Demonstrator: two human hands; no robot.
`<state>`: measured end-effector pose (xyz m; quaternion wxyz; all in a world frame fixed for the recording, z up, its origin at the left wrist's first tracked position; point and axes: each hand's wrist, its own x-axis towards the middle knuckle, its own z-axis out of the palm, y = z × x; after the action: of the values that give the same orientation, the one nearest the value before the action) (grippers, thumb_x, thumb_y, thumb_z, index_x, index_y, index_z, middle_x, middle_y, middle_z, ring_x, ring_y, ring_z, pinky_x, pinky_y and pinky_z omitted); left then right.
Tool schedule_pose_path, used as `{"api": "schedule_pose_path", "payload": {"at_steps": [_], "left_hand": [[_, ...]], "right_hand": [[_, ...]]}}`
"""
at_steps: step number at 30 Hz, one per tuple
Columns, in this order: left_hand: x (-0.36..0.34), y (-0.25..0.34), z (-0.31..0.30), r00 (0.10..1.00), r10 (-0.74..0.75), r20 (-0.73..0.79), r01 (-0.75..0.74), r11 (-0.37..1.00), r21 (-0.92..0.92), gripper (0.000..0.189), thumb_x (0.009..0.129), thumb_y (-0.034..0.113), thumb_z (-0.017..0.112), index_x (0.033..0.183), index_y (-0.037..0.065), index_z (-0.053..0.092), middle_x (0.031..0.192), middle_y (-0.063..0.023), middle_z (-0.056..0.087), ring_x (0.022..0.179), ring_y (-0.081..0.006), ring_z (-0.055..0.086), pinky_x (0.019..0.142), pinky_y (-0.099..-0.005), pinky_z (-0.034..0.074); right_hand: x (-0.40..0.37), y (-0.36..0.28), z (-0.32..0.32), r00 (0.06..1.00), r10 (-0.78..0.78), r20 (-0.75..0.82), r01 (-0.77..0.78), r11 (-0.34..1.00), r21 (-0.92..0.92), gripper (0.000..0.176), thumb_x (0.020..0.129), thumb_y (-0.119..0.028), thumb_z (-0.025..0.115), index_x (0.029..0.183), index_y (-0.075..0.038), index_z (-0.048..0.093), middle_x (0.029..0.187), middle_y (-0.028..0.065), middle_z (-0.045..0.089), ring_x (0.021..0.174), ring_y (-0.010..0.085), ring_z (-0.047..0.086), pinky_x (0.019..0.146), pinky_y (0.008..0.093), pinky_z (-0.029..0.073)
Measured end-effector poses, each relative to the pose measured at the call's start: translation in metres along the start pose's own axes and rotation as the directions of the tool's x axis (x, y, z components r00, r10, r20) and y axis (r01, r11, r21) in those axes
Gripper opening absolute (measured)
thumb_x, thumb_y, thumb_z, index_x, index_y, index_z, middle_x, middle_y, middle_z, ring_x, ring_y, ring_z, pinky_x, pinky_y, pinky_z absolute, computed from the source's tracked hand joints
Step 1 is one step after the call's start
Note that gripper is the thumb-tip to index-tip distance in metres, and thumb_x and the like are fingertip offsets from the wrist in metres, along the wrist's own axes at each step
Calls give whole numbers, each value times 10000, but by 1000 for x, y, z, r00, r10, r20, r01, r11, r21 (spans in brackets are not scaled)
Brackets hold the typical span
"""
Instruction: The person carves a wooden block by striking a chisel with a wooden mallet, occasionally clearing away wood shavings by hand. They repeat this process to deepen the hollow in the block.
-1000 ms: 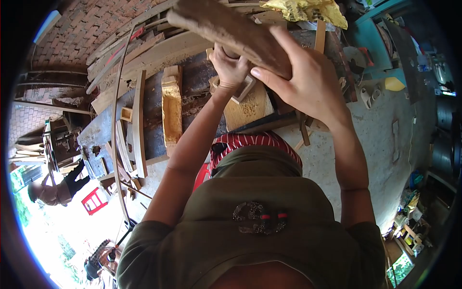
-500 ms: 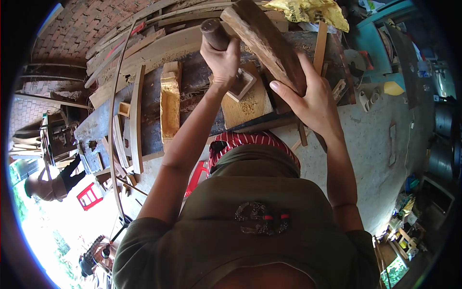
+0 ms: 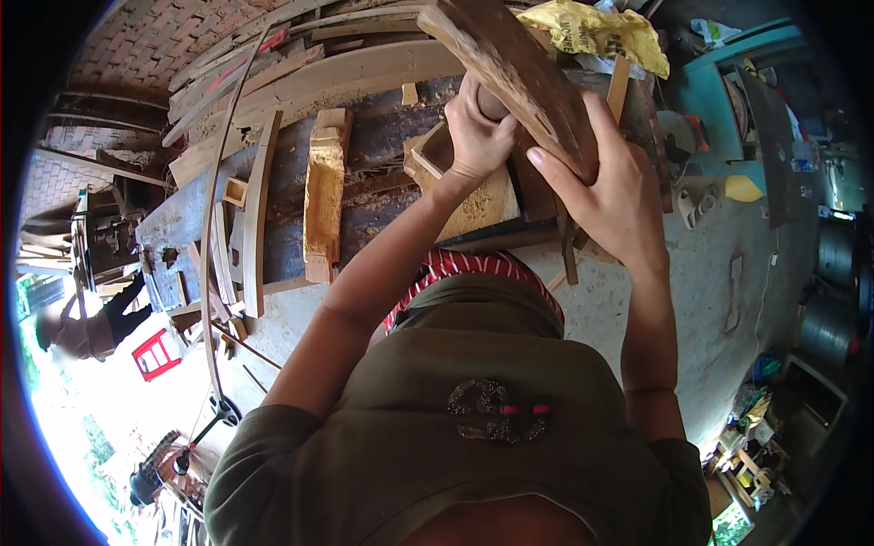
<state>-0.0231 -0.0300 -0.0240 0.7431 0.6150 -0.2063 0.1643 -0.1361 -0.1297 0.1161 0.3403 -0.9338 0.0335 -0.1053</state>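
My left hand [image 3: 480, 132] is wrapped round a thick, round wooden handle [image 3: 492, 106]; whatever lies below its grip is hidden. In my right hand [image 3: 628, 187] is a heavy, rough-sided wooden billet [image 3: 523, 77], gripped near its lower end with the thumb along the near side. The billet slants up to the left and overlaps the top of the handle in this view. Below my left hand, a small hollowed wooden piece [image 3: 426, 162] rests on a pale wooden block [image 3: 482, 207] dusted with chips, partly covered by my wrist.
Left on the dark workbench [image 3: 378, 209] lies a long hollowed block [image 3: 323, 196], with wood strips [image 3: 261, 214] beyond it. Long boards [image 3: 364, 73] line the back. A yellow sack [image 3: 596, 32] lies at the far right. A person [image 3: 86, 332] is at the far left near a red stool [image 3: 157, 355].
My left hand has moved right with the handle, from beside the billet to under it. My right hand and the billet have shifted slightly right.
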Motion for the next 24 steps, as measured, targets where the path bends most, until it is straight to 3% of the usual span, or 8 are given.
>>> {"api": "schedule_pose_path", "payload": {"at_steps": [3,5,7,8,15,18,21,24], "left_hand": [[10,-3,-5,999,30,11,-30,999,22,243,719,50,703,907,10,554,782,-101,642,716,-161,626,716,-317,529],[21,4,-10,993,-118,-30,117,993,-32,190,762,50,686,869,34,529,696,-23,601,620,-83,556,578,-278,479],[24,5,-18,963,-263,-57,258,963,-78,181,776,60,689,858,38,529,679,-11,590,612,-85,548,563,-273,468],[23,-8,-22,976,-205,-75,204,979,-28,200,769,86,708,855,32,535,663,-19,588,586,-99,547,556,-279,470],[19,1,-13,982,-122,-146,134,988,71,238,752,124,729,876,23,553,688,-64,627,614,-125,606,624,-302,510],[12,9,-7,995,4,-97,11,989,149,239,734,101,726,903,27,573,722,-116,657,665,-187,681,641,-311,531],[5,4,-1,997,-73,-14,74,993,96,254,721,97,732,910,27,577,741,-119,664,655,-194,676,651,-315,536],[-4,11,6,998,22,62,-29,992,126,274,701,99,752,903,36,577,765,-162,655,690,-293,698,657,-346,546]], "right_hand": [[-4,0,-5,997,-39,-74,44,997,66,558,868,-324,738,1314,-83,503,1011,214,696,943,358,708,784,409,551],[-5,0,-7,992,-55,-110,64,994,85,571,872,-332,738,1318,-63,502,1065,206,694,982,365,698,815,405,541],[-8,1,-4,991,83,-101,-52,959,280,580,881,-335,733,1321,-38,497,1107,192,693,1021,356,692,845,399,531],[-8,6,-3,992,6,-129,19,981,193,580,882,-318,738,1314,-14,498,1129,185,696,1053,333,689,881,392,522],[-10,2,-6,998,60,-37,-52,980,192,581,870,-283,756,1313,-3,507,1171,193,682,1094,294,671,923,382,501],[-6,-9,-20,976,-5,-220,72,952,299,569,861,-241,768,1305,7,512,1143,168,665,1054,242,646,929,356,485],[-3,-22,-32,961,-5,-277,122,904,409,555,859,-209,766,1289,30,508,1149,148,652,1052,211,621,940,334,471],[-5,-6,-20,994,-22,-107,39,987,159,589,862,-240,754,1316,20,485,1073,196,687,1006,299,687,870,369,514]]}}
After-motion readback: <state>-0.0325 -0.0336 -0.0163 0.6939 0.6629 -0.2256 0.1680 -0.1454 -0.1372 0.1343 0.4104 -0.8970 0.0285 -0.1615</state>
